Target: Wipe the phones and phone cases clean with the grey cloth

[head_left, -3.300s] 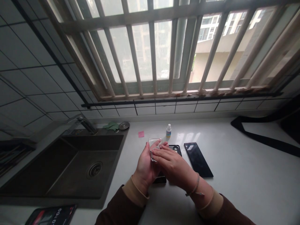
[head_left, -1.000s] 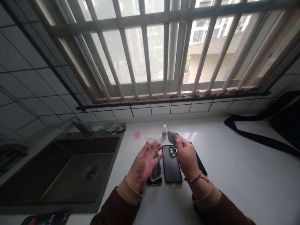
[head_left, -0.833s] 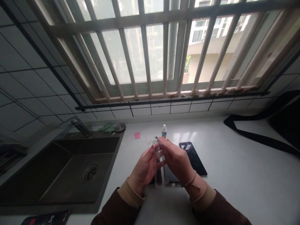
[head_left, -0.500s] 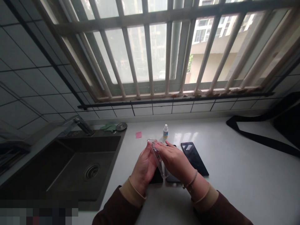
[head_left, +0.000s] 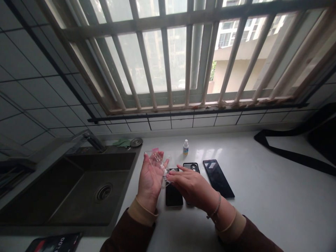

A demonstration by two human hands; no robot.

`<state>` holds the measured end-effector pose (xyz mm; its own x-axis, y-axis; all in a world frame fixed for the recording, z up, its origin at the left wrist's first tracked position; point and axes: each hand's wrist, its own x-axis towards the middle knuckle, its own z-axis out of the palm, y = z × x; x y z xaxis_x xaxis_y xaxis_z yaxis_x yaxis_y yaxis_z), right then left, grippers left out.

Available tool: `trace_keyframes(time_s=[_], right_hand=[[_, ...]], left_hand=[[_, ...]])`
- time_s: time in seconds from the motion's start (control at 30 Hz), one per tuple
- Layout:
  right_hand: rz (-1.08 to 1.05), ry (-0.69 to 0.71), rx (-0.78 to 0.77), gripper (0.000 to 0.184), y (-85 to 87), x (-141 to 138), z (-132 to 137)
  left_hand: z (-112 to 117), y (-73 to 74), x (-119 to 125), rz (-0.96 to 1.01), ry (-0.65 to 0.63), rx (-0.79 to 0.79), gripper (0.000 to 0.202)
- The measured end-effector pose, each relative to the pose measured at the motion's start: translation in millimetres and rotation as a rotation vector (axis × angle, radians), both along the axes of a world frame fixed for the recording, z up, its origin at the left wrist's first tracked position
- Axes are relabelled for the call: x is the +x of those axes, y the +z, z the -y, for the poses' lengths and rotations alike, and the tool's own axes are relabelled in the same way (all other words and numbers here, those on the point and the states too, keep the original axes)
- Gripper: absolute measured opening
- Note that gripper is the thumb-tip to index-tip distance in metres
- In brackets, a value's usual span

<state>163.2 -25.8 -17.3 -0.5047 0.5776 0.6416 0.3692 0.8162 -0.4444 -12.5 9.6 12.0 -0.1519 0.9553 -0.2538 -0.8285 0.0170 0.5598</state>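
My left hand (head_left: 149,180) is turned palm up and cradles a clear phone case (head_left: 154,164), its thumb along the left edge. The case is tilted, with camera cutouts towards its far end. My right hand (head_left: 193,183) pinches the near right part of the case with its fingertips. A small whitish patch shows by those fingers; I cannot make out what it is. Below the hands lies a black phone (head_left: 174,196). Partly under my right hand is a dark phone or case with a camera block (head_left: 193,167).
A black flat slab like a phone (head_left: 218,179) lies to the right. Behind stand a small white-capped bottle (head_left: 186,148) and a pink note (head_left: 155,149). A sink (head_left: 125,196) is at left, a dark screen with digits (head_left: 56,243) at lower left, a black strap (head_left: 283,152) at right.
My left hand has moved left and opened out palm up with the clear phone case. My right hand has lowered slightly, and more of the black phone and the camera block shows.
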Motion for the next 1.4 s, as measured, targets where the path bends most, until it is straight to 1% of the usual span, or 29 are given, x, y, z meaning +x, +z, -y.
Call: trace_keyframes(time_s=[0.1, 0.17, 0.23, 0.27, 0.3, 0.37, 0.43, 0.47, 0.53, 0.6, 0.67, 0.73, 0.83, 0.93, 1.0, 1.13, 1.2, 1.3, 1.33, 1.4], right_hand=[[-0.083, 0.067, -0.098, 0.026, 3.3, -1.0, 3.5], [-0.143, 0.097, -0.194, 0.026, 6.0, -0.6, 5.7], [-0.213, 0.101, -0.316, 0.026, 8.1, 0.5, 6.8], [-0.267, 0.073, -0.376, 0.028, 8.6, 1.5, 6.5], [-0.336, 0.019, -0.43, 0.032, 8.7, 2.7, 5.7], [-0.51, -0.163, -0.502, 0.039, 7.5, 6.3, 2.1], [-0.665, -0.379, -0.528, 0.041, 4.7, 11.0, -3.0], [-0.714, -0.464, -0.531, 0.041, 2.9, 13.5, -5.8], [-0.766, -0.565, -0.522, 0.043, -0.6, 17.4, -10.6], [-0.78, -0.575, -0.514, 0.044, -3.5, 18.9, -13.8], [-0.788, -0.516, -0.545, 0.045, -5.0, 17.7, -15.2], [-0.782, -0.426, -0.612, 0.046, -4.9, 14.5, -14.9], [-0.759, -0.288, -0.729, 0.05, -2.9, 8.0, -12.8], [-0.748, -0.189, -0.793, 0.056, -1.0, 2.4, -10.9], [-0.773, -0.15, -0.815, 0.057, -0.9, 0.5, -11.0], [-0.887, -0.095, -0.846, 0.048, -3.3, 2.0, -12.5], [-0.866, -0.138, -0.789, 0.044, -3.8, 4.7, -12.0], [-0.684, -0.33, -0.597, 0.041, -2.5, 8.4, -8.7], [-0.611, -0.375, -0.526, 0.039, -1.8, 8.9, -7.2], [-0.492, -0.383, -0.407, 0.035, -0.8, 8.6, -4.5]], left_hand=[[-1.2, -0.6, -1.2, 0.012, 0.017, -0.02, 0.038], [-1.5, -2.8, 0.0, 0.023, 0.017, -0.035, 0.035], [-1.2, -5.2, 1.9, 0.02, 0.007, -0.054, 0.032], [-0.7, -6.1, 2.8, 0.013, -0.018, -0.065, 0.031], [-0.1, -6.7, 3.6, 0.008, -0.066, -0.075, 0.032], [2.3, -7.1, 4.9, 0.003, -0.228, -0.097, 0.036], [6.0, -6.7, 6.1, -0.009, -0.435, -0.136, 0.04], [8.3, -6.4, 6.7, -0.024, -0.531, -0.156, 0.041], [13.4, -6.2, 7.8, -0.072, -0.682, -0.183, 0.042], [18.4, -6.4, 8.3, -0.125, -0.796, -0.173, 0.042], [22.2, -7.4, 8.1, -0.172, -0.875, -0.144, 0.043], [24.4, -9.1, 7.5, -0.217, -0.918, -0.112, 0.044], [25.5, -11.9, 7.6, -0.26, -0.927, -0.047, 0.041], [25.1, -13.5, 9.0, -0.282, -0.908, -0.022, 0.039], [24.2, -13.8, 9.5, -0.291, -0.88, -0.033, 0.038], [20.1, -14.7, 7.5, -0.29, -0.809, -0.102, 0.036], [17.0, -15.4, 6.0, -0.262, -0.774, -0.163, 0.036], [12.8, -16.6, 5.1, -0.227, -0.672, -0.242, 0.034], [11.6, -16.9, 5.1, -0.219, -0.633, -0.258, 0.032], [9.6, -17.2, 5.6, -0.182, -0.56, -0.269, 0.03]])
